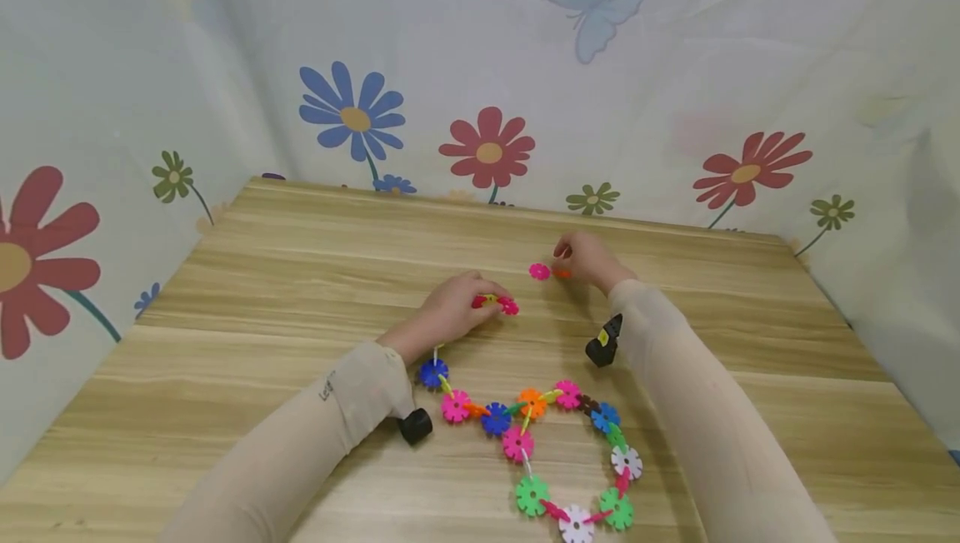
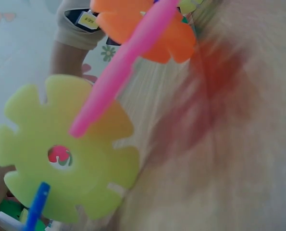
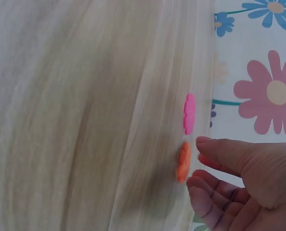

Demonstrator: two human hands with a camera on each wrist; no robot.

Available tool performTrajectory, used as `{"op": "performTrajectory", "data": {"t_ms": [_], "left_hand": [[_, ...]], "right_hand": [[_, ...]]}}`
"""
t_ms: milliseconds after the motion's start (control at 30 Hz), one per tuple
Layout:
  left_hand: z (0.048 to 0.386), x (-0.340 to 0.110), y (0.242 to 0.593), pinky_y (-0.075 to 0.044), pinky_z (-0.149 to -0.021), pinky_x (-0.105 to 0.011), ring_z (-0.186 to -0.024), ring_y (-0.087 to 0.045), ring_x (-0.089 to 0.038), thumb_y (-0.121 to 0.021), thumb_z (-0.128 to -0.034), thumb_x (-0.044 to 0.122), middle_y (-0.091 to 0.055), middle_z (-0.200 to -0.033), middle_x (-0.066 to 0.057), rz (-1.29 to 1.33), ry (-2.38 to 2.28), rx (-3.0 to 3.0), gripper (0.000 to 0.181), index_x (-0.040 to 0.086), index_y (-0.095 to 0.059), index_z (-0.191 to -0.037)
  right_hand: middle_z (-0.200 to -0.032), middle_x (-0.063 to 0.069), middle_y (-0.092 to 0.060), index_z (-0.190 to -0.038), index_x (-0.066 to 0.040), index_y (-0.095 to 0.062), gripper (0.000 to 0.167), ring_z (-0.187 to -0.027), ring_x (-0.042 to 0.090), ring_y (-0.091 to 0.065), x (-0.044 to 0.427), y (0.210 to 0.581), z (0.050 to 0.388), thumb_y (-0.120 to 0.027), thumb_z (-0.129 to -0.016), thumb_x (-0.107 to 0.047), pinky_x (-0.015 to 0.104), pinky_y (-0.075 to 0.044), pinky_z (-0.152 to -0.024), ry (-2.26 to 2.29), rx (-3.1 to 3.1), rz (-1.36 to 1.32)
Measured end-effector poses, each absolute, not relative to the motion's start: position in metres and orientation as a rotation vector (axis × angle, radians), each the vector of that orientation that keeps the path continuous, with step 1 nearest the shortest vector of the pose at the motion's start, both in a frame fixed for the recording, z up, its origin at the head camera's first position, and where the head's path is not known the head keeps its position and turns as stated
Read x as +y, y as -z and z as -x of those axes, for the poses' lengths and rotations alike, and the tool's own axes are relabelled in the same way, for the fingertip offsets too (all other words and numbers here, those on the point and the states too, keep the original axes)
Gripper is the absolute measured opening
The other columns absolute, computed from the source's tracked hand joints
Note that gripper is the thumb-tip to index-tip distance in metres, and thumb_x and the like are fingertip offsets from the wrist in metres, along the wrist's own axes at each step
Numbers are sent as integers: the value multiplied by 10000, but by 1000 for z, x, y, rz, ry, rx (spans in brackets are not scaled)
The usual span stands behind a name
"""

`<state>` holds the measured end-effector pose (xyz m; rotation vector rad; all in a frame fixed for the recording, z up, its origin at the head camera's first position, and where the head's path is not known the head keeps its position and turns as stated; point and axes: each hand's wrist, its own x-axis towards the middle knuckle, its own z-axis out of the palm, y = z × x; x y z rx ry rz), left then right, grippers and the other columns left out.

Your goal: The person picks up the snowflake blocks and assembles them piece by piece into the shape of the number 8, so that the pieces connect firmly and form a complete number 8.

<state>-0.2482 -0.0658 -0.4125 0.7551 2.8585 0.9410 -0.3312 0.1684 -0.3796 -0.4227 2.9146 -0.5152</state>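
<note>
My left hand [image 1: 450, 310] pinches the end of a chain of slotted plastic discs, where red-pink and yellow discs [image 1: 508, 306] stick out past the fingertips. In the left wrist view a yellow disc [image 2: 94, 173] looms large, with a pink disc [image 2: 109, 86] seen edge-on in its slot and an orange disc [image 2: 167, 43] above. My right hand [image 1: 588, 258] hovers at a loose orange disc [image 3: 183, 162], thumb and bent fingers apart with nothing visible between them. A loose pink disc [image 3: 189, 114] lies flat beside the orange one.
The linked chain [image 1: 495, 419] of many-coloured discs lies on the wooden table [image 1: 300, 268] between my forearms, part of it forming a closed loop. A flower-printed cloth [image 1: 420, 18] hangs along the table's back and sides. Black wrist cameras [image 1: 415, 425] sit beneath both sleeves.
</note>
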Motion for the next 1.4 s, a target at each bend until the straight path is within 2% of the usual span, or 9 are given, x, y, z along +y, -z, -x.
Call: {"op": "performTrajectory", "data": {"t_ms": [233,500,800,967,1067,1167,1300,1400], "left_hand": [[247,-65,410,-408,-694,-279,-799,-501,-172,-636,-928,274,-595,-951,-25,-752,-919,2857,200,232,-712,-1108],[246,-66,409,-422,-732,-292,-838,-517,-175,-638,-927,268,-605,-989,-28,-734,-959,2826,190,226,-715,-1096],[245,-66,408,-442,-761,-308,-862,-534,-184,-640,-926,273,-619,-1022,-40,-738,-946,2831,211,213,-710,-1116],[245,-66,408,-436,-748,-301,-851,-524,-176,-642,-925,282,-615,-1017,-35,-733,-953,2826,213,216,-710,-1115],[245,-66,408,-438,-753,-301,-854,-528,-176,-644,-923,287,-616,-1018,-36,-734,-955,2828,215,218,-710,-1116],[245,-66,409,-450,-769,-311,-866,-541,-180,-640,-926,292,-619,-1023,-37,-737,-958,2827,218,218,-710,-1119],[246,-66,409,-473,-823,-338,-925,-574,-195,-622,-939,285,-635,-1060,-39,-749,-962,2832,222,208,-711,-1127],[247,-67,410,-474,-833,-340,-935,-583,-198,-610,-946,277,-642,-1056,-40,-766,-957,2844,220,203,-714,-1126]], "right_hand": [[-1040,178,-670,-1019,38,-639,269,-902,273,-580,175,381,335,-709,-846,-156,378,-465,-850,472,2906,385],[-896,121,-602,-955,29,-585,255,-796,221,-523,177,381,334,-717,-849,-162,288,-424,-718,499,2880,335],[-969,160,-629,-1026,52,-590,340,-865,233,-540,183,383,332,-739,-832,-183,296,-426,-772,603,2873,256],[-824,71,-584,-929,34,-618,258,-777,191,-503,187,383,330,-735,-820,-168,241,-393,-682,625,2886,311],[-755,45,-571,-896,27,-612,184,-712,170,-524,189,379,326,-690,-859,-136,215,-411,-620,693,2847,339],[-739,93,-600,-916,32,-613,149,-668,192,-578,190,373,319,-640,-903,-114,229,-462,-580,767,2809,368],[-783,157,-655,-954,26,-642,147,-650,202,-607,189,368,306,-622,-924,-117,272,-514,-583,814,2776,426],[-790,155,-668,-980,26,-653,154,-643,183,-603,185,368,295,-632,-920,-114,279,-526,-595,862,2731,482]]}}
